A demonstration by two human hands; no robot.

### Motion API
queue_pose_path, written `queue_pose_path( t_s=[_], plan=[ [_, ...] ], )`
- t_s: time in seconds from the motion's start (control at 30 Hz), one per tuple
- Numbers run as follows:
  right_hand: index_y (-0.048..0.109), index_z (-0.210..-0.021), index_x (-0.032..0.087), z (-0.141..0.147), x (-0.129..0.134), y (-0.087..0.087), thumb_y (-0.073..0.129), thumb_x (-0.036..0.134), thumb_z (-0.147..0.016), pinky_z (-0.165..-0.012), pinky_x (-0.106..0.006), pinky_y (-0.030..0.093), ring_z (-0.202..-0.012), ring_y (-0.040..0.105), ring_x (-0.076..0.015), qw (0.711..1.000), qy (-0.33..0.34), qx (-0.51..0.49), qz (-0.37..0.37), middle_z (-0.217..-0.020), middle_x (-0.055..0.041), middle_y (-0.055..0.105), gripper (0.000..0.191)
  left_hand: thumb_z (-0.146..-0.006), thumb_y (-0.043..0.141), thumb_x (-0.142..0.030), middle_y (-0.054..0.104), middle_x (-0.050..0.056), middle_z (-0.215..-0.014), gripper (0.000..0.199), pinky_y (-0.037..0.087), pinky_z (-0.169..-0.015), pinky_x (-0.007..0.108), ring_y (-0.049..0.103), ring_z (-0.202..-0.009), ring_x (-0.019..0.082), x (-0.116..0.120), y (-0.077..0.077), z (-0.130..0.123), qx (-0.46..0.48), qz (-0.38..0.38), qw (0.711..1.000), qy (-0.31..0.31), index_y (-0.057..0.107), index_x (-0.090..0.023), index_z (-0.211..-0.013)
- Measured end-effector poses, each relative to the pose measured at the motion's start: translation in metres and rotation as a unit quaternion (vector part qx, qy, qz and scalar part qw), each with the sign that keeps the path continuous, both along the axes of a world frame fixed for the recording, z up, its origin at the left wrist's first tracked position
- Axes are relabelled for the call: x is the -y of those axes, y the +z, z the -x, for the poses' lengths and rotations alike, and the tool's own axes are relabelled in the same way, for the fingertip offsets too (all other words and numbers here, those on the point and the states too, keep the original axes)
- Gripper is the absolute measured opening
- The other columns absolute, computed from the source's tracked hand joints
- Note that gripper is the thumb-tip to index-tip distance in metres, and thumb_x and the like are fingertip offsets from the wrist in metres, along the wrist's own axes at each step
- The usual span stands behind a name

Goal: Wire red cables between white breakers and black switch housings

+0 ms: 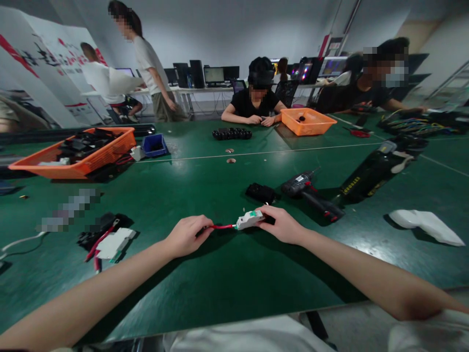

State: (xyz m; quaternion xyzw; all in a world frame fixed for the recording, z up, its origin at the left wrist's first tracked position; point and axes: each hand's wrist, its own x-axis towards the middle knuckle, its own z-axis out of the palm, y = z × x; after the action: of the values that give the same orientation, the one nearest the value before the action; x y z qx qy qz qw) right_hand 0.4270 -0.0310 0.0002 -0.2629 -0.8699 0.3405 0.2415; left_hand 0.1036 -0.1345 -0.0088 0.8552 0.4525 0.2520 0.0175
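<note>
Between my hands, a white circuit breaker (249,220) with green parts is held just above the green table. My right hand (282,224) pinches its right end. A short red wire (224,227) runs from the breaker's left end to my left hand (188,234), whose fingers are closed on the wire's other end; that tip is mostly hidden. On the left lies a second white breaker (116,243) with red wires beside black parts (95,232). Just beyond my right hand are a small black block (261,193) and a black power drill (311,195).
An orange basket (78,168) of black parts and a blue bin (154,145) stand at the far left. Another orange basket (308,128) sits across the table near a seated person (256,102). A black cylindrical object (373,171) and a white curved piece (427,225) lie right.
</note>
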Motion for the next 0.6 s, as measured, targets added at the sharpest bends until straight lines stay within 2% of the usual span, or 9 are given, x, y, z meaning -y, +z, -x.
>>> queue_pose_path(
  t_s=[0.13, 0.43, 0.6],
  plan=[
    [0.064, -0.117, 0.02, -0.002, -0.0012, -0.0008, 0.067, 0.034, -0.09, -0.081, -0.036, 0.056, -0.092, 0.067, -0.0217, 0.996, -0.042, -0.034, 0.065, -0.107, -0.0058, 0.071, 0.03, -0.098, 0.051, -0.023, 0.068, 0.001, -0.085, 0.008, 0.049, -0.066, 0.025, 0.065, -0.073, 0.013, 0.0005, 0.0001, -0.0001, 0.007, -0.02, 1.0, 0.005, 0.055, -0.021, -0.104],
    [0.066, -0.114, 0.021, -0.0007, 0.005, 0.0006, 0.068, 0.03, -0.09, -0.085, -0.037, 0.054, -0.097, 0.067, -0.0225, 0.999, -0.03, -0.029, 0.028, -0.109, -0.0057, 0.07, 0.026, -0.097, 0.052, -0.021, 0.067, -0.001, -0.083, 0.007, 0.048, -0.063, 0.023, 0.064, -0.068, 0.012, 0.0009, 0.0017, -0.002, 0.001, -0.06, 0.998, 0.0, 0.053, -0.021, -0.104],
    [0.066, -0.109, 0.021, 0.0024, 0.0068, 0.0007, 0.068, 0.029, -0.09, -0.083, -0.035, 0.052, -0.093, 0.066, -0.0215, 1.0, -0.019, -0.014, 0.003, -0.104, -0.0048, 0.071, 0.021, -0.097, 0.053, -0.021, 0.067, -0.001, -0.082, 0.007, 0.049, -0.064, 0.023, 0.064, -0.069, 0.012, 0.0006, 0.0001, -0.002, -0.004, -0.076, 0.997, -0.005, 0.054, -0.021, -0.103]
  ],
)
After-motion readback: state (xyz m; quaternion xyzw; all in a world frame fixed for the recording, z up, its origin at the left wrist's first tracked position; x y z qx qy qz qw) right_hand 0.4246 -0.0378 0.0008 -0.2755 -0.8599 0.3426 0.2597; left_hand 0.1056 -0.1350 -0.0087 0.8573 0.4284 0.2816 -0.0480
